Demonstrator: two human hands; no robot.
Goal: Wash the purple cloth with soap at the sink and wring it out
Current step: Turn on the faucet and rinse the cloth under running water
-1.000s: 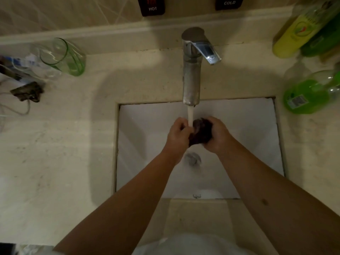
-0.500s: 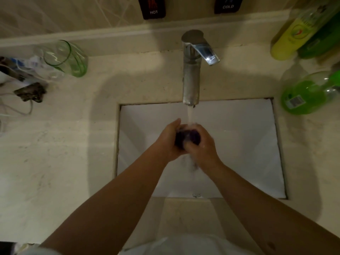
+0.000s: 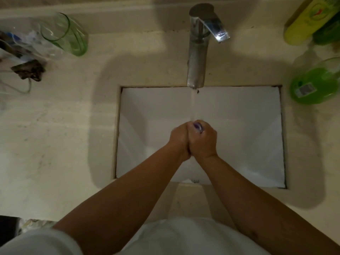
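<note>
Over the middle of the white sink, my left hand and my right hand press together, fingers curled round the purple cloth. Only a small purple patch of it shows at the top of my right fist; the rest is hidden inside both hands. Water runs from the chrome tap straight down onto the cloth and my knuckles.
A green glass lies on the beige counter at the back left, beside a dark scrap and cables. Yellow and green bottles stand at the back right.
My hands have closed tighter round the cloth, so less purple shows. The camera has moved closer and tilted down; the hot and cold labels are out of view.
</note>
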